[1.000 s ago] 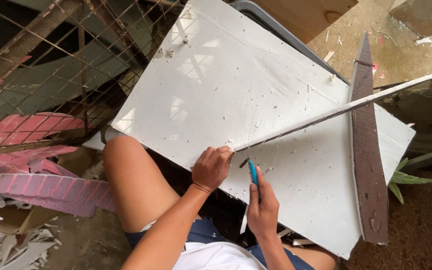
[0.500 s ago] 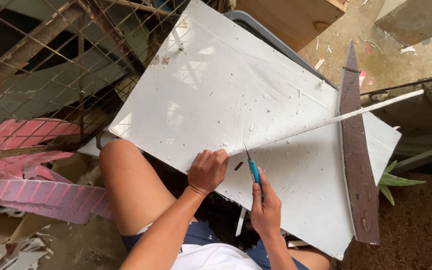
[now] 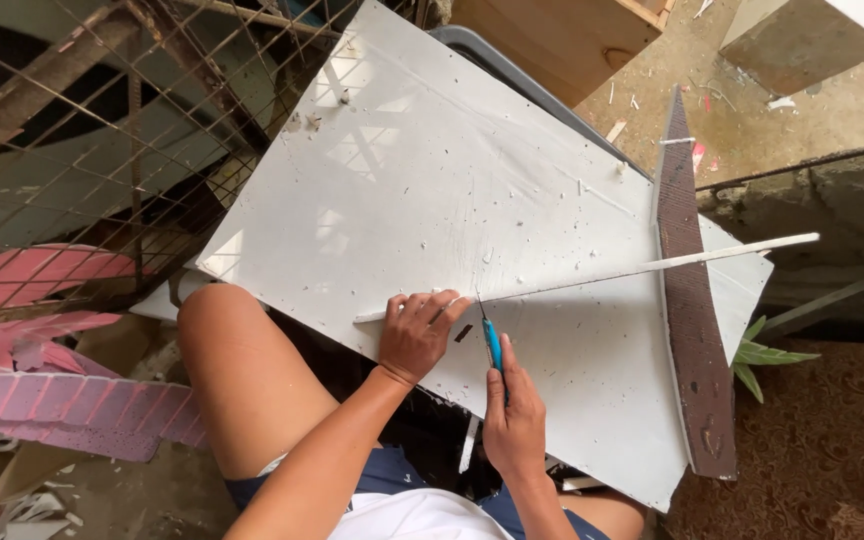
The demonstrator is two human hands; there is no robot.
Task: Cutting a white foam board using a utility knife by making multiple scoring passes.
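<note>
The right hand [image 3: 514, 425] now has the blue-handled craft knife [image 3: 491, 343] upright, its tip just beside the left hand's [image 3: 417, 335] grip on the long thin white strip [image 3: 592, 276], closer than a second ago.

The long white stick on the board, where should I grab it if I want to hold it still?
Probably press the long white stick flat from above, near its end closest to the person, on the side away from the blue knife. It lies thin and flat across the white board, so fingers on top pin it better than a pinch. The left hand rests there; the right hand holds the knife.
</note>
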